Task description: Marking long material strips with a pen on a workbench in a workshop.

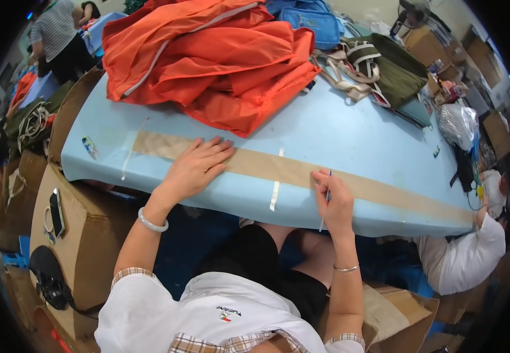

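Note:
A long tan strip runs across the light blue table covering. My left hand lies flat on the strip's left part, fingers stretched out, nothing held. Further right, my right hand grips a thin white pen, its lower end sticking out below the hand and a blue tip showing above. That hand rests on the strip near its middle. White tape pieces cross the table edge between my hands, and a thin pale line marks the strip's left end.
Orange fabric is heaped behind the strip. A blue bag and olive bags with straps lie farther back. A small cutter-like tool is at left. Cardboard boxes flank me; another person's white sleeve is at right.

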The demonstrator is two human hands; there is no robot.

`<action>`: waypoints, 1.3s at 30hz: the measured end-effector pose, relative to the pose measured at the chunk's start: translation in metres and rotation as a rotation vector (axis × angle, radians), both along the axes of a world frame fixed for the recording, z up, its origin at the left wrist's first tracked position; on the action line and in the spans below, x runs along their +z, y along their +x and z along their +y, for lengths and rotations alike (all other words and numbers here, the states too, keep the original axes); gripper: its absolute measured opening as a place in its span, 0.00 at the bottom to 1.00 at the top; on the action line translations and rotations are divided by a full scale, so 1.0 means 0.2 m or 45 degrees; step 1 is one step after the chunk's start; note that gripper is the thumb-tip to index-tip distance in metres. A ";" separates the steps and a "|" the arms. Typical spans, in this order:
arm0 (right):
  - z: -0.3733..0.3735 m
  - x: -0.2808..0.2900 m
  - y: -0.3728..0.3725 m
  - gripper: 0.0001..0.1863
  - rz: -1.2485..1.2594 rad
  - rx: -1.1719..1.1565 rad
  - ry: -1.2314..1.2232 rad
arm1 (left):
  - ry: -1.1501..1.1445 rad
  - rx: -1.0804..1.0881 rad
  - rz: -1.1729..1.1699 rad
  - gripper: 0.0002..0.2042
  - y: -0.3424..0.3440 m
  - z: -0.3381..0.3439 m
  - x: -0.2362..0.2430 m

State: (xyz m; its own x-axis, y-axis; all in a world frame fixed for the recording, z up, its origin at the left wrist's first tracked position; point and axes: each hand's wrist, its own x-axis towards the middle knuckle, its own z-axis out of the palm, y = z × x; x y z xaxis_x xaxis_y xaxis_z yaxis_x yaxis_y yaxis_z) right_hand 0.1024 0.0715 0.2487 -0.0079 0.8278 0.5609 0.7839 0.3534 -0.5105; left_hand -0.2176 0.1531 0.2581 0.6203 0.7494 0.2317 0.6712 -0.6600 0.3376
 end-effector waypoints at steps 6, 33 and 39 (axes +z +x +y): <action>0.00 -0.01 -0.03 0.08 0.043 0.013 -0.016 | -0.040 0.034 0.021 0.19 -0.02 -0.02 0.02; 0.06 -0.08 -0.21 0.11 0.023 0.155 -0.039 | 0.088 0.032 0.068 0.17 -0.08 -0.03 0.03; 0.02 0.00 -0.11 0.12 0.011 0.202 -0.017 | 0.179 -0.273 -0.315 0.16 0.30 -0.02 0.07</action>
